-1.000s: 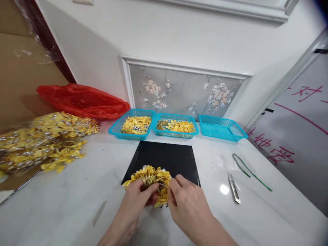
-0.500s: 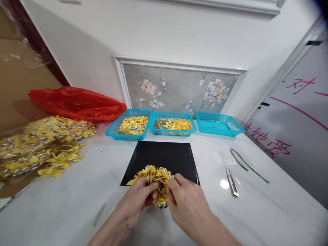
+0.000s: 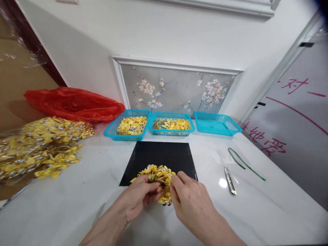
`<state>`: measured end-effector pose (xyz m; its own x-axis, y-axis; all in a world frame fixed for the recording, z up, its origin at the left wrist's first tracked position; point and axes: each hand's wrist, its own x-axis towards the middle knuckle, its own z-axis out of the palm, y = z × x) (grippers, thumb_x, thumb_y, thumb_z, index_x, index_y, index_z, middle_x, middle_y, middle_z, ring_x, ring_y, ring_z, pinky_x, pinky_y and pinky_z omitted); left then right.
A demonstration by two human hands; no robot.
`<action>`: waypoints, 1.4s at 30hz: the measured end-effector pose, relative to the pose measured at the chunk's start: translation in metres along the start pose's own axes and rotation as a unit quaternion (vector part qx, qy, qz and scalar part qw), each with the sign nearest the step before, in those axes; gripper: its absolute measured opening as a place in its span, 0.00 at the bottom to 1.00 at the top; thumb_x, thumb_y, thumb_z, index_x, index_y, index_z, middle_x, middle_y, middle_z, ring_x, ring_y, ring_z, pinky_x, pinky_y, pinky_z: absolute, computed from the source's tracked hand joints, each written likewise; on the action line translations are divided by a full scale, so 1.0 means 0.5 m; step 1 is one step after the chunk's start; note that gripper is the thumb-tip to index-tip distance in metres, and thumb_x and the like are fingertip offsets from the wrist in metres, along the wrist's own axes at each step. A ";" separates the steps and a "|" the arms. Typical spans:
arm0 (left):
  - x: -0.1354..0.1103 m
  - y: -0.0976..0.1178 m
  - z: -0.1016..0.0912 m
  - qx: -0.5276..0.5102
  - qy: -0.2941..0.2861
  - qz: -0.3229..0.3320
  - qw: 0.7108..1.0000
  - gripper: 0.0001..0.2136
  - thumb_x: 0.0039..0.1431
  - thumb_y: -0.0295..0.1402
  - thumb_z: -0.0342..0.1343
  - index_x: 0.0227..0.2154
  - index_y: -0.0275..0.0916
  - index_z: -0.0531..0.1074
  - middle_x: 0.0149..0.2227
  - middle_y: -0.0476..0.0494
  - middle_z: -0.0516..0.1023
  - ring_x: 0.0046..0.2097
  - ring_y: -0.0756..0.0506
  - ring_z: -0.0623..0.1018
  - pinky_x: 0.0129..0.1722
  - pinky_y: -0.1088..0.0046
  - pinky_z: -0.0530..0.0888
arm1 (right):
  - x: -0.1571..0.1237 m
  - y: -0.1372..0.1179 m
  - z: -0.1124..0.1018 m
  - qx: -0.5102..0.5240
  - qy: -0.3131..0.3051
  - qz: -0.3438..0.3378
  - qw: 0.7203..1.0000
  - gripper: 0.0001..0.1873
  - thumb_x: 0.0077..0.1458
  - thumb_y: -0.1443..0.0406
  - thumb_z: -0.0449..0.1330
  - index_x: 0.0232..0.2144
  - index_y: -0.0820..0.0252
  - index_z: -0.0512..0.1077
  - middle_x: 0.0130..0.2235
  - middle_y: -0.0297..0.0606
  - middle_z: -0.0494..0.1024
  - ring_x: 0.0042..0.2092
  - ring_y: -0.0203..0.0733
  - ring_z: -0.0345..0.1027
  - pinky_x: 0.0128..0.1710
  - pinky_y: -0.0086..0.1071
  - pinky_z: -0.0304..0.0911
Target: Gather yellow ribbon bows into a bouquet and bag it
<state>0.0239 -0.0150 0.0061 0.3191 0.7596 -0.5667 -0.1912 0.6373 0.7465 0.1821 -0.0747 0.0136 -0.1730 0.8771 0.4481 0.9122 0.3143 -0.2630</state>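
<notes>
A bunch of yellow ribbon flowers (image 3: 167,194) with silver beads and thin golden stems is held low over the near edge of a black mat (image 3: 161,153). My left hand (image 3: 139,196) is closed around the gathered stems, thumb on top. At the bunch's right side, my right hand (image 3: 191,198) has its fingers pinched together against the flowers. Its fingertips are partly hidden, so whether it grips a single stem or a petal is unclear.
Three blue baskets stand along the wall; the left basket (image 3: 110,133) and middle basket (image 3: 192,129) contain yellow pieces, and the right basket (image 3: 217,126) none. Thread snips (image 3: 230,181) and green wire (image 3: 247,164) lie right. Bagged yellow flowers (image 3: 46,140) and a red bag (image 3: 74,102) are left.
The bunch and both hands have shifted slightly right in the view, while the surroundings shifted slightly left. Both hands keep nearly the same grip.
</notes>
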 end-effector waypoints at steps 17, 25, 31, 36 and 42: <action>0.003 0.008 0.006 -0.039 0.013 -0.013 0.999 0.05 0.53 0.17 0.55 0.28 0.31 0.72 0.24 0.43 0.76 0.24 0.51 0.76 0.28 0.76 0.77 | -0.014 -0.009 -0.006 0.020 0.045 -0.004 0.999 0.07 0.54 0.71 0.51 0.26 0.58 0.63 0.27 0.33 0.67 0.22 0.35 0.58 0.22 0.30 0.41; 0.011 0.006 0.010 -0.035 -0.008 -0.027 0.999 0.03 0.55 0.23 0.55 0.27 0.32 0.72 0.19 0.47 0.71 0.21 0.53 0.72 0.19 0.82 0.70 | -0.010 -0.009 0.005 -0.023 0.053 -0.010 0.998 0.06 0.52 0.72 0.53 0.25 0.58 0.64 0.26 0.33 0.68 0.22 0.36 0.59 0.23 0.31 0.42; 0.026 -0.001 0.019 -0.037 0.003 -0.010 0.999 0.03 0.54 0.23 0.56 0.26 0.33 0.72 0.19 0.51 0.69 0.19 0.56 0.68 0.18 0.85 0.66 | -0.006 -0.002 -0.008 -0.066 0.088 -0.049 0.993 0.08 0.52 0.74 0.51 0.25 0.57 0.63 0.25 0.33 0.66 0.22 0.37 0.56 0.23 0.32 0.44; 0.023 -0.002 0.037 -0.013 0.026 -0.019 0.999 0.03 0.51 0.25 0.57 0.24 0.32 0.72 0.16 0.52 0.68 0.17 0.56 0.67 0.16 0.86 0.64 | 0.000 0.008 -0.033 -0.109 0.093 -0.146 0.979 0.13 0.50 0.80 0.48 0.25 0.58 0.60 0.25 0.33 0.64 0.24 0.39 0.55 0.25 0.33 0.44; 0.017 -0.007 0.055 -0.007 0.046 -0.019 0.999 0.02 0.48 0.26 0.59 0.23 0.32 0.73 0.14 0.52 0.68 0.17 0.56 0.66 0.16 0.85 0.64 | 0.007 0.006 -0.050 -0.184 0.077 -0.255 0.946 0.12 0.53 0.77 0.46 0.24 0.58 0.61 0.24 0.35 0.64 0.23 0.41 0.55 0.24 0.35 0.43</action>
<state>0.0529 -0.0143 0.0080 0.2403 0.7430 -0.6247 -0.1936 0.6673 0.7192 0.1936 -0.0795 0.0356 -0.5951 0.5731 0.5634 0.7972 0.5097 0.3236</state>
